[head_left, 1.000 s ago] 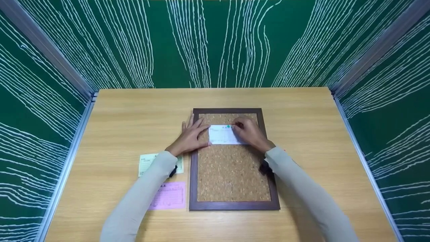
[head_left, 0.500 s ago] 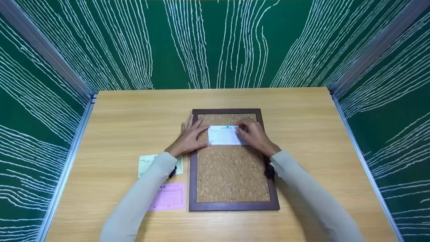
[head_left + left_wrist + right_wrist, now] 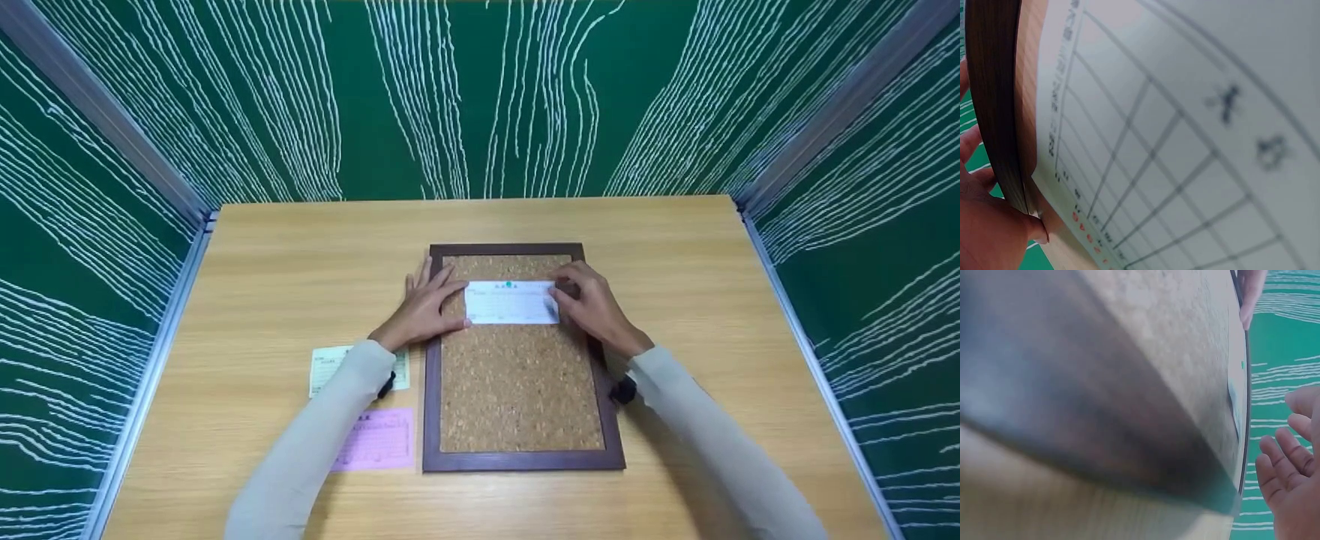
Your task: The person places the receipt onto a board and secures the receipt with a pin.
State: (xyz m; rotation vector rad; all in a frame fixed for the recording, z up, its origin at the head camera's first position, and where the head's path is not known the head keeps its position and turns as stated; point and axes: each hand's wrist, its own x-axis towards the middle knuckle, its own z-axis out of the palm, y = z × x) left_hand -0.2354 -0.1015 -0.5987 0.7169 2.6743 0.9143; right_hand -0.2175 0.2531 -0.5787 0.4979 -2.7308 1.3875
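A cork board (image 3: 517,382) in a dark brown frame lies flat on the wooden table (image 3: 285,255). A white slip (image 3: 510,304) sits across the board's upper part with a green pin (image 3: 508,284) at its top edge. My left hand (image 3: 429,300) lies flat over the frame's left side, its fingertips touching the slip's left edge. My right hand (image 3: 581,300) rests at the slip's right edge with loosely bent fingers (image 3: 1292,455) that hold nothing. The left wrist view is filled by a gridded paper (image 3: 1185,140) beside the dark frame edge (image 3: 994,107).
A pale green slip (image 3: 324,366) and a pink slip (image 3: 379,441) lie on the table left of the board, partly under my left sleeve. Green panels with white lines wall in the table at the back and both sides.
My right hand has slid rightward from the middle of the white slip to its right edge, uncovering most of it. My left hand and the board have stayed put.
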